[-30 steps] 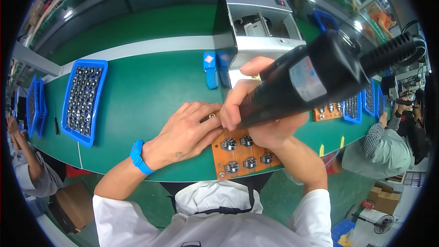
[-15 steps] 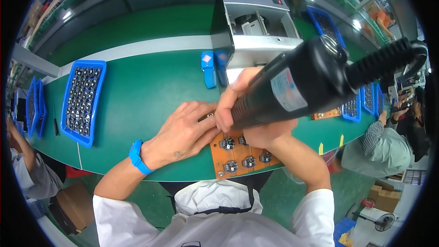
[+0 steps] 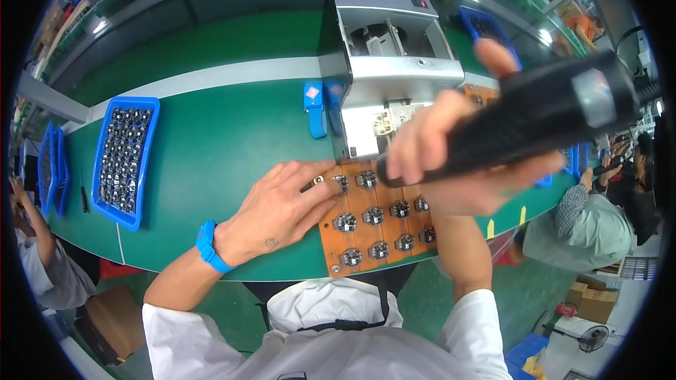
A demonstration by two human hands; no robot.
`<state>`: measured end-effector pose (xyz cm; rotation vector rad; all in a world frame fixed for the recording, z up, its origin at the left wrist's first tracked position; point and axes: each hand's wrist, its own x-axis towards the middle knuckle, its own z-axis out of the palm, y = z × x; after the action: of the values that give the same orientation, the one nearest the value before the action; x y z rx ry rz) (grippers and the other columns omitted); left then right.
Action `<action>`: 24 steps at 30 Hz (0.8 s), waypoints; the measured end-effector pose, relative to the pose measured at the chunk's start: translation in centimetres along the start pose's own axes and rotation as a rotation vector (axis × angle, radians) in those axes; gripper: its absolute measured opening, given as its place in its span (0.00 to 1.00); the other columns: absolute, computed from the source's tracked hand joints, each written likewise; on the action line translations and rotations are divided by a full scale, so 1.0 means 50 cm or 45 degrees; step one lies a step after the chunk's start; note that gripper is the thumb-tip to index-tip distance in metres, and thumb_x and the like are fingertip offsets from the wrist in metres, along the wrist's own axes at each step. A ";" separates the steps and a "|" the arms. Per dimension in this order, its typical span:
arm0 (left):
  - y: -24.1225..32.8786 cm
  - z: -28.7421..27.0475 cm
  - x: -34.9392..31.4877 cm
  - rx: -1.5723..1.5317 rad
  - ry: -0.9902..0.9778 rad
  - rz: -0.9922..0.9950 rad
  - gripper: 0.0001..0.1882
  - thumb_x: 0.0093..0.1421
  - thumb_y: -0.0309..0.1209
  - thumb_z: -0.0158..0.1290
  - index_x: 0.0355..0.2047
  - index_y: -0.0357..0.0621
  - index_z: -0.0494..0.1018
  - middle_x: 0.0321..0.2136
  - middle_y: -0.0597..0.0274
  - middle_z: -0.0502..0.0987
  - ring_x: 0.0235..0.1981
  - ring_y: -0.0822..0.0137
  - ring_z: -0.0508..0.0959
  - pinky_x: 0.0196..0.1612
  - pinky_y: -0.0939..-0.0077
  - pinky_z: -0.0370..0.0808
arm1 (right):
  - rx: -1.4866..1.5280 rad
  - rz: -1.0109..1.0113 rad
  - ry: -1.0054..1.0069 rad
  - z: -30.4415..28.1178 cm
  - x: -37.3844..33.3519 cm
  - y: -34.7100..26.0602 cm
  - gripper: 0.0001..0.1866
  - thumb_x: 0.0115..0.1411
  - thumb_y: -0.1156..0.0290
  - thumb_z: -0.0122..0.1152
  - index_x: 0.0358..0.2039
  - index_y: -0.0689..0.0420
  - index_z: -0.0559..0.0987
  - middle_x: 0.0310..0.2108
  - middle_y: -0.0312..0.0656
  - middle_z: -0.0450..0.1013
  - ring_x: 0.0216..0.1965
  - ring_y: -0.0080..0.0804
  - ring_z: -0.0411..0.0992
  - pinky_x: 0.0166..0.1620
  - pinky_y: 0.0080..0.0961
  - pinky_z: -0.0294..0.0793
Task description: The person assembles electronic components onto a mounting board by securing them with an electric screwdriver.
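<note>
A green desk [image 3: 218, 148] spreads across the middle of the frame, with a pale seam [image 3: 120, 245] running over it at lower left and a pale rail [image 3: 232, 77] behind it. At left lies 1 long blue tray [image 3: 121, 219], set at a slant. Left of it is a thin dark tool [image 3: 82, 190], and 2 more blue trays stand side by side at the far left. A silver machine [image 3: 408, 67] with a dark side stands at upper centre, a blue strap [image 3: 315, 109] just beside it. Below the machine, an orange-brown board [image 3: 387, 232] lies flat near the front edge. Farther right, 2 yellow tabs [image 3: 491, 228] mark that edge.
</note>
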<state>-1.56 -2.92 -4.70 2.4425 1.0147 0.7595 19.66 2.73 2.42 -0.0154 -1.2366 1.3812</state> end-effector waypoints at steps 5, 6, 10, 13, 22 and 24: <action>0.001 -0.006 -0.002 0.026 0.220 0.133 0.11 0.54 0.29 0.61 0.38 0.45 0.75 0.42 0.58 0.75 0.39 0.59 0.75 0.42 0.65 0.70 | -0.158 -0.113 0.025 0.010 0.006 -0.040 0.51 0.60 0.27 0.39 0.69 0.53 0.45 0.25 0.43 0.67 0.17 0.33 0.68 0.23 0.34 0.75; 0.006 -0.009 -0.002 0.022 0.209 0.129 0.11 0.54 0.29 0.61 0.38 0.45 0.75 0.42 0.58 0.75 0.39 0.59 0.75 0.42 0.65 0.70 | -0.210 -0.155 0.059 0.010 0.003 -0.041 0.52 0.59 0.26 0.38 0.69 0.54 0.45 0.24 0.42 0.67 0.17 0.32 0.68 0.23 0.34 0.75; 0.014 0.001 -0.002 -0.004 0.059 0.124 0.14 0.50 0.29 0.65 0.38 0.48 0.79 0.32 0.67 0.75 0.30 0.66 0.70 0.33 0.71 0.62 | -0.230 -0.137 0.111 0.005 0.002 -0.037 0.53 0.59 0.24 0.32 0.68 0.56 0.45 0.24 0.41 0.66 0.17 0.31 0.68 0.23 0.33 0.75; 0.015 0.009 -0.002 0.012 -0.027 0.097 0.13 0.50 0.30 0.65 0.37 0.48 0.79 0.31 0.68 0.75 0.29 0.67 0.70 0.33 0.71 0.61 | -0.244 -0.129 0.066 -0.006 0.000 -0.032 0.53 0.59 0.24 0.32 0.69 0.55 0.45 0.25 0.41 0.66 0.19 0.32 0.68 0.24 0.34 0.74; 0.028 0.016 0.006 -0.012 0.015 0.019 0.09 0.49 0.27 0.64 0.32 0.47 0.79 0.29 0.68 0.76 0.28 0.69 0.73 0.31 0.72 0.61 | -0.172 -0.064 0.063 -0.034 -0.004 -0.029 0.57 0.56 0.22 0.37 0.70 0.56 0.44 0.26 0.42 0.67 0.21 0.32 0.69 0.25 0.34 0.75; 0.036 0.019 0.015 -0.051 0.019 0.048 0.07 0.52 0.29 0.63 0.30 0.46 0.77 0.27 0.64 0.73 0.27 0.65 0.71 0.30 0.70 0.61 | -0.162 -0.121 0.020 -0.036 -0.004 -0.027 0.54 0.52 0.20 0.32 0.61 0.57 0.49 0.25 0.43 0.68 0.20 0.31 0.69 0.25 0.31 0.74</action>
<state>0.40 -3.69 -4.25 2.4320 0.9521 0.8043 21.85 3.32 2.37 -0.0552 -1.2944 1.2166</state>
